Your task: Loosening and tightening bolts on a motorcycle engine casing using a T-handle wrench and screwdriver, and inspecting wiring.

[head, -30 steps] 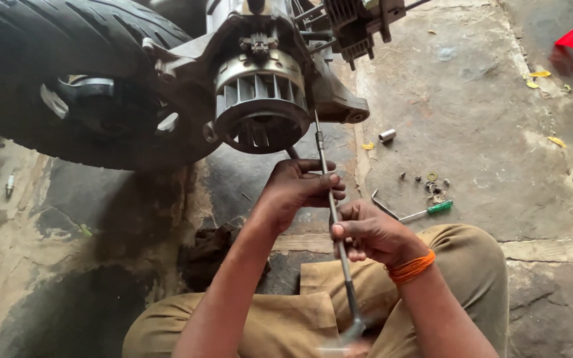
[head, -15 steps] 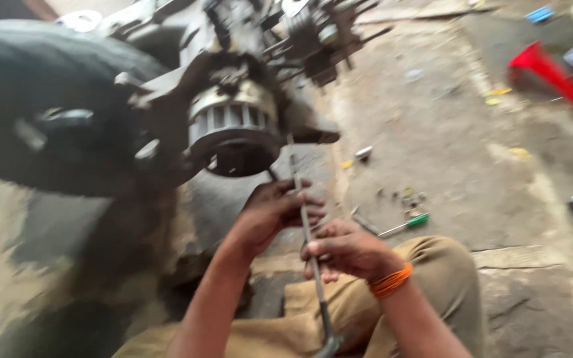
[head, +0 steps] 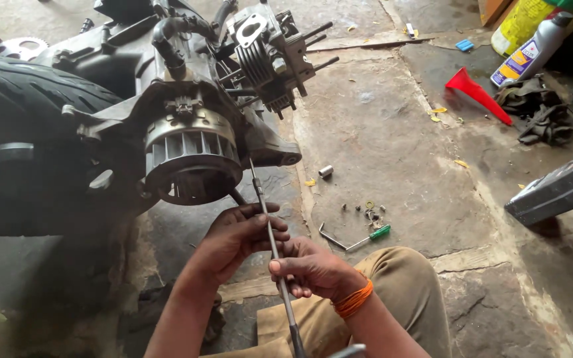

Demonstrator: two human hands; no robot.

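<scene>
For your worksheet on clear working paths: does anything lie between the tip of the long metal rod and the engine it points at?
Nothing visible does. Both hands, left and right, hold the long rod, whose tip meets the engine beside the finned round housing.

rod (head: 274, 255) lower end: cut off by bottom edge | tyre (head: 14, 126): cropped at left edge

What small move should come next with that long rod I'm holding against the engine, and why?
Probably steady the rod's tip and press it squarely in. Both the left hand and right hand grip the long rod mid-shaft, and its far end meets the engine just below the finned round housing, at a slant.
</scene>
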